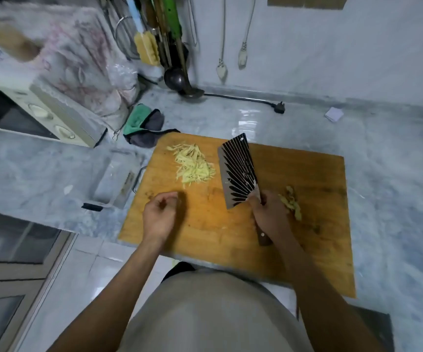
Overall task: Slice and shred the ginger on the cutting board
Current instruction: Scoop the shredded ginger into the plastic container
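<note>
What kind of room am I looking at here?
Most likely a home kitchen: a marble-look counter carries a wooden cutting board with shredded ginger, a small oven sits to the left, and ladles and utensils hang on the wall.

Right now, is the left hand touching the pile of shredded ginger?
Apart. The head view shows bare cutting board between the left hand and the shredded ginger, which lies farther back on the board.

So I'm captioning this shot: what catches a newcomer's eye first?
The cleaver, gripped by the right hand mid-board, its ribbed blade angled up. Then the pale shredded ginger heaped at the board's far left. The left hand hovers loosely curled, holding nothing.
</note>
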Demonstrator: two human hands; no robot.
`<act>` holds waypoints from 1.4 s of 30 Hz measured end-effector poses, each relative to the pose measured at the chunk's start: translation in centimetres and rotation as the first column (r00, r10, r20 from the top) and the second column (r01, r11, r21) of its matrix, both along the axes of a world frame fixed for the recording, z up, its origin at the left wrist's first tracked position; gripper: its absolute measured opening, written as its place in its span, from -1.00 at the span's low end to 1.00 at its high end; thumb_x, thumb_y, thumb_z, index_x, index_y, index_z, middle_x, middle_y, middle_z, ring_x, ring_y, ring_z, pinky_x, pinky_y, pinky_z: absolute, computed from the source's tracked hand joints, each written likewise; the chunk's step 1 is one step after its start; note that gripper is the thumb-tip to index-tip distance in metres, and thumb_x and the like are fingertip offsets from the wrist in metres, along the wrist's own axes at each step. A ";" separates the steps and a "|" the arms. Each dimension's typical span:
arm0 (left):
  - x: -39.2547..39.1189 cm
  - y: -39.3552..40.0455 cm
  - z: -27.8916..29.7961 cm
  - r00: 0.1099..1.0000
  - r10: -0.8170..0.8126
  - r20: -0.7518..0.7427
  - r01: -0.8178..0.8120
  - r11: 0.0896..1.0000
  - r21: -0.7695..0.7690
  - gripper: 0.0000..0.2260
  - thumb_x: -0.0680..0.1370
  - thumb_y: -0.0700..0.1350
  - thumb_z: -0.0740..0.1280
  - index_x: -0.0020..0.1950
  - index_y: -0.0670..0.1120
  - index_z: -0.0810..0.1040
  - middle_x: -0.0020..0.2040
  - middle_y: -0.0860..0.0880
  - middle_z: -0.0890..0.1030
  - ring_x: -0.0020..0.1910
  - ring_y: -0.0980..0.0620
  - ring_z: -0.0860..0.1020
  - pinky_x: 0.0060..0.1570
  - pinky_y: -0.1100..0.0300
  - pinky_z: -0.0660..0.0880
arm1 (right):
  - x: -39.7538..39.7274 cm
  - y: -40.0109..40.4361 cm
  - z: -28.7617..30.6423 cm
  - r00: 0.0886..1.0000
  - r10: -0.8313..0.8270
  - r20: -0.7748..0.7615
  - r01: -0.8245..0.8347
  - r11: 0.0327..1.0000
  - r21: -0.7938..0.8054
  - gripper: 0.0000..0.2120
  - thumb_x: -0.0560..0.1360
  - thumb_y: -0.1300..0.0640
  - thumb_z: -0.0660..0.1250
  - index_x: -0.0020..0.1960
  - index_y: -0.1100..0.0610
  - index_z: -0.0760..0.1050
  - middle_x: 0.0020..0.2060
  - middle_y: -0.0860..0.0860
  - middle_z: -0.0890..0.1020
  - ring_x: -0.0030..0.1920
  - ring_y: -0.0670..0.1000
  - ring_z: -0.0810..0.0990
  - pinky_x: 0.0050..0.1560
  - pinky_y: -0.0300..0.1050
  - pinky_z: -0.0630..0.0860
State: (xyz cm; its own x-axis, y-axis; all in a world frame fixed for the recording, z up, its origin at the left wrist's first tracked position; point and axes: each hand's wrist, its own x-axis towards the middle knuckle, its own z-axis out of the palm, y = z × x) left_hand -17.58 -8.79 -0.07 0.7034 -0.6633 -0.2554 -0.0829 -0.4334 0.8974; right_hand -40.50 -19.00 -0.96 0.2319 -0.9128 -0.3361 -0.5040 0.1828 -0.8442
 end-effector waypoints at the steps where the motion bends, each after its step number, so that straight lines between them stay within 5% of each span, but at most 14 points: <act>1: 0.6 -0.7 -0.2 0.999 -0.015 0.050 0.015 1.000 -0.004 -0.86 0.60 -0.19 0.32 -0.02 -0.03 0.67 0.00 0.09 0.68 0.06 0.13 0.59 0.23 0.18 0.46 | 0.0 -0.3 -0.3 1.000 -0.003 0.017 0.003 1.000 0.002 -0.69 0.68 0.03 0.22 -0.09 0.25 0.51 -0.40 0.16 0.59 -0.49 0.02 0.54 -0.41 0.00 0.52; 5: 3.7 -3.9 -1.2 0.965 -0.120 0.235 0.123 0.992 0.001 -0.83 0.59 -0.03 0.32 0.09 -0.03 0.65 0.10 0.07 0.67 0.13 0.10 0.59 0.27 0.09 0.48 | -0.1 -1.6 -0.5 0.999 0.046 0.029 -0.045 0.998 -0.036 -0.62 0.69 -0.02 0.20 -0.10 0.28 0.50 -0.40 0.16 0.60 -0.49 0.02 0.55 -0.43 -0.06 0.52; 12: 9.5 -12.2 -2.7 0.840 -0.416 0.349 0.341 0.904 0.257 -0.35 0.52 0.42 0.18 0.48 0.06 0.35 0.48 -0.03 0.37 0.40 -0.08 0.40 0.39 -0.09 0.37 | -0.1 -3.7 -0.3 0.994 0.097 0.041 -0.095 0.995 -0.030 -0.60 0.69 -0.01 0.21 -0.18 0.26 0.51 -0.45 0.13 0.59 -0.52 0.05 0.53 -0.45 -0.07 0.48; 15: 10.2 -14.4 -4.0 0.770 -0.478 0.424 0.366 0.874 0.320 -0.30 0.54 0.43 0.09 0.56 0.04 0.26 0.58 -0.05 0.20 0.55 -0.09 0.16 0.52 -0.07 0.14 | 0.3 -3.6 -0.3 0.993 0.110 0.035 -0.110 0.994 -0.006 -0.59 0.70 -0.01 0.20 -0.16 0.28 0.50 -0.48 0.06 0.57 -0.53 0.03 0.52 -0.46 -0.07 0.47; 18: 9.1 -15.2 -4.4 0.745 -0.489 0.454 0.402 0.872 0.279 -0.30 0.55 0.41 0.05 0.56 0.00 0.28 0.57 -0.06 0.25 0.56 -0.06 0.14 0.53 -0.01 0.08 | 0.7 -3.5 -0.4 0.992 0.118 0.038 -0.118 0.993 0.007 -0.60 0.70 -0.01 0.20 -0.12 0.30 0.49 -0.48 0.00 0.54 -0.54 -0.02 0.50 -0.47 -0.11 0.45; 26: 3.9 -13.6 -4.8 0.853 -0.414 0.318 0.420 0.906 0.055 -0.39 0.59 0.26 0.11 0.47 -0.12 0.41 0.44 -0.11 0.42 0.43 -0.07 0.34 0.43 0.08 0.29 | 3.6 -3.0 -1.2 0.981 0.150 0.123 -0.157 0.987 0.046 -0.61 0.71 -0.01 0.18 -0.19 0.21 0.47 -0.50 0.03 0.54 -0.53 0.05 0.50 -0.47 -0.09 0.45; 31: 2.8 -12.9 -4.5 0.944 -0.267 0.193 0.290 0.952 -0.098 -0.50 0.64 0.19 0.15 0.47 -0.08 0.42 0.43 -0.04 0.43 0.42 0.03 0.36 0.44 0.08 0.30 | 5.1 -1.8 -1.7 0.980 0.127 0.152 -0.137 0.989 0.053 -0.64 0.70 0.00 0.17 -0.14 0.22 0.47 -0.45 0.14 0.55 -0.51 0.01 0.51 -0.46 -0.18 0.45; 35: 2.6 -12.8 -4.7 0.938 -0.224 0.263 0.237 0.971 -0.017 -0.52 0.66 0.18 0.13 0.52 -0.02 0.35 0.56 -0.03 0.27 0.53 0.02 0.17 0.44 0.22 0.09 | 5.2 -1.8 -1.6 0.985 0.115 0.130 -0.124 0.990 0.061 -0.67 0.71 0.01 0.17 -0.16 0.13 0.46 -0.42 0.17 0.56 -0.50 0.00 0.51 -0.45 -0.19 0.45; 42: -0.1 -14.7 -4.9 0.994 0.016 0.105 -0.004 0.993 -0.122 -0.58 0.65 0.09 0.20 0.43 -0.11 0.49 0.48 -0.06 0.40 0.49 0.02 0.28 0.49 0.03 0.25 | 6.8 -0.9 -2.1 0.979 0.136 0.149 -0.151 0.985 0.089 -0.66 0.71 0.04 0.18 -0.20 0.15 0.45 -0.48 0.10 0.53 -0.54 -0.01 0.50 -0.48 -0.14 0.45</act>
